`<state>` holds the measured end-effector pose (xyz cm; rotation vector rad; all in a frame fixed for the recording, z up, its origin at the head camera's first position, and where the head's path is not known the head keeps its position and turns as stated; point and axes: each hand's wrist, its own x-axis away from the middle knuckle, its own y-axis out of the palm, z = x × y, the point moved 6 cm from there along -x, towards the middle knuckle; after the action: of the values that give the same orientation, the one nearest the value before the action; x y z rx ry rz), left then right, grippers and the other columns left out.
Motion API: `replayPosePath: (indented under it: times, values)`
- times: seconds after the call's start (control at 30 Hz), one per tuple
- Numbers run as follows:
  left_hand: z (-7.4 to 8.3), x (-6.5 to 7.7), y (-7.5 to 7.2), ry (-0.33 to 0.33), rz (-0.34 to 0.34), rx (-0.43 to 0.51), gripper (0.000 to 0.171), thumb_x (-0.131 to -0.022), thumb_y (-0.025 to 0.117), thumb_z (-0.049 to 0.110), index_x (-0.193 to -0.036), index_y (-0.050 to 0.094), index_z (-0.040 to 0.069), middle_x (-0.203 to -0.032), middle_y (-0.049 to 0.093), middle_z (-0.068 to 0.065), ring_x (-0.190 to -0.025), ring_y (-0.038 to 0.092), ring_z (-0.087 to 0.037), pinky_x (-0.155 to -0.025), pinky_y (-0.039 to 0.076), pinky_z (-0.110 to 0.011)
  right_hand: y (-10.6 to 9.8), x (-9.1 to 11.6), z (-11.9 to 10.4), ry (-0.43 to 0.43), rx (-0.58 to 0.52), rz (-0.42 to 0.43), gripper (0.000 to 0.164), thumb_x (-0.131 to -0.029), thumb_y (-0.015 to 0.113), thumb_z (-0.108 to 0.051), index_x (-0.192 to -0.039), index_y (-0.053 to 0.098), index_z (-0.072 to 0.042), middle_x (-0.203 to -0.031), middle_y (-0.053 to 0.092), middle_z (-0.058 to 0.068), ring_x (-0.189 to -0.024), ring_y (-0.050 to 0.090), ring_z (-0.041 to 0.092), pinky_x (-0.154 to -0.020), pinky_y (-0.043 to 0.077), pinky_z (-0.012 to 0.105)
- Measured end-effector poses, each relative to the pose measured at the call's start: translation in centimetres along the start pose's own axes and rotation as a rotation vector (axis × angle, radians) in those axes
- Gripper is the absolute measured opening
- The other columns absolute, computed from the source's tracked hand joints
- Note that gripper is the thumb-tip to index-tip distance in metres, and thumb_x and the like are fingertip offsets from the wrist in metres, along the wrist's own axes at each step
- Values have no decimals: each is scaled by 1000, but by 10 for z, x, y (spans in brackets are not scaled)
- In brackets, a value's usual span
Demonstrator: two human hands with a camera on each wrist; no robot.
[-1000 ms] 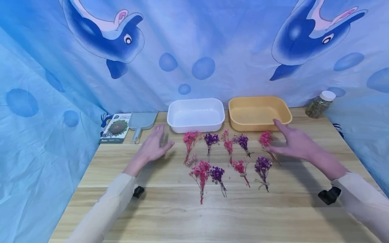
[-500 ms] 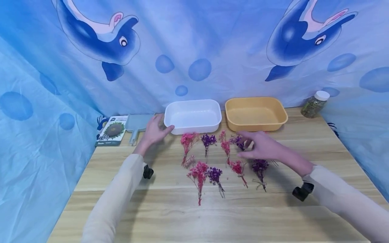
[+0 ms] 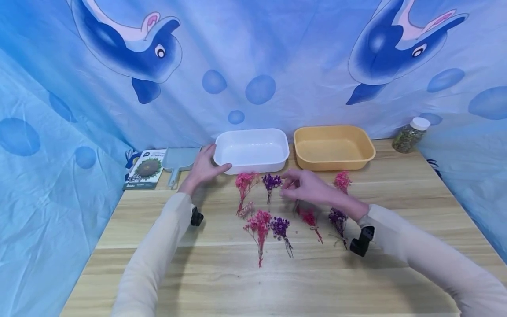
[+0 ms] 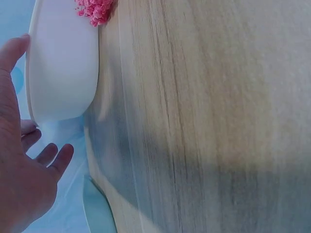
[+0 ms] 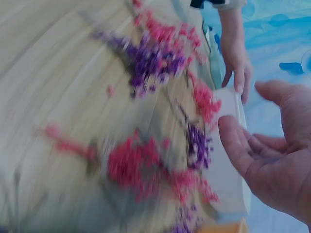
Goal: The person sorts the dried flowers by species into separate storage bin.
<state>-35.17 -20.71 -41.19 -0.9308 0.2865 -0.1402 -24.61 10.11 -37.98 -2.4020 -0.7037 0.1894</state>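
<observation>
My left hand (image 3: 203, 167) is at the left end of the white plastic basin (image 3: 257, 168), fingers loosely spread. In the left wrist view its thumb (image 4: 19, 46) lies against the basin's rim. My right hand (image 3: 309, 187) hovers over the back row of dried flower bunches, fingers apart and nothing between them. Just left of its fingertips lies a purple bunch (image 3: 271, 181); the hand covers other bunches in the head view. A pink bunch (image 3: 246, 182) is in front of the basin. Nearer lie a large pink bunch (image 3: 259, 224) and a purple bunch (image 3: 280, 228).
A yellow basin (image 3: 336, 165) stands right of the white one. A jar with a white lid (image 3: 409, 135) is at the back right. At the back left lie a grey-blue dustpan (image 3: 180, 158) and a sunflower-printed packet (image 3: 147, 169). A blue curtain hangs behind the table.
My right hand has swept left from the right-hand pink bunch, past the yellow basin's front, toward the white basin. The left hand has moved slightly up and right to the white basin's rim.
</observation>
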Motion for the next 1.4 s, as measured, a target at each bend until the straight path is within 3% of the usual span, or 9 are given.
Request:
replayPosePath:
  times: [0.13,0.27,0.47,0.77,1.0,1.17,1.27,1.4]
  values:
    - [2,-3,1,-19,-37,-50,102,-84,75,50,-154,27,-5,-159,25,-24,-144,23,-42,-114,20,-62,9,-12,-5,86,-96,24,55,-88,76,-18,-133,56,6,-104,67,11,-85,65,22,-72,57,33]
    - [1,-6,3,-37,-57,-78,102,-84,73,52,-155,25,-4,-161,23,-23,-145,22,-42,-115,20,-62,22,-25,-12,143,-114,64,54,-87,78,-20,-129,59,7,-101,68,11,-85,66,21,-73,57,31]
    - [1,-7,6,-50,-65,-88,102,-85,73,53,-155,26,-4,-161,23,-21,-145,20,-41,-115,20,-60,42,-41,-12,165,-182,124,59,-86,79,-16,-132,53,10,-96,70,14,-77,69,24,-70,59,31]
    - [2,-6,6,-54,-52,-63,102,-84,74,53,-154,28,-4,-161,24,-19,-145,19,-40,-116,20,-58,64,-53,-15,147,-140,161,66,-85,80,-14,-138,48,8,-89,71,12,-69,68,19,-62,58,30]
    - [2,-3,4,-65,-53,-49,102,-83,74,53,-155,27,-3,-161,24,-19,-145,19,-40,-116,19,-59,74,-62,-18,165,-166,119,69,-86,79,-12,-142,44,7,-80,70,8,-69,70,28,-59,59,38]
    - [1,-2,2,-62,-41,-38,102,-83,75,52,-155,28,-3,-161,24,-19,-145,20,-41,-115,20,-59,79,-70,-20,195,-82,114,79,-84,82,-19,-147,40,3,-72,67,7,-54,60,20,-46,51,29]
    - [0,-1,1,-66,-43,-42,103,-83,75,53,-155,28,-3,-161,25,-19,-144,21,-40,-115,21,-59,82,-74,-21,213,-32,115,82,-82,84,-21,-147,40,2,-73,65,7,-49,52,15,-44,48,27]
    - [-1,0,1,-71,-41,-49,103,-83,74,54,-155,28,-2,-161,25,-19,-145,21,-40,-115,22,-59,87,-79,-22,220,22,117,87,-79,86,-22,-148,38,3,-92,68,12,-55,56,18,-53,52,31]
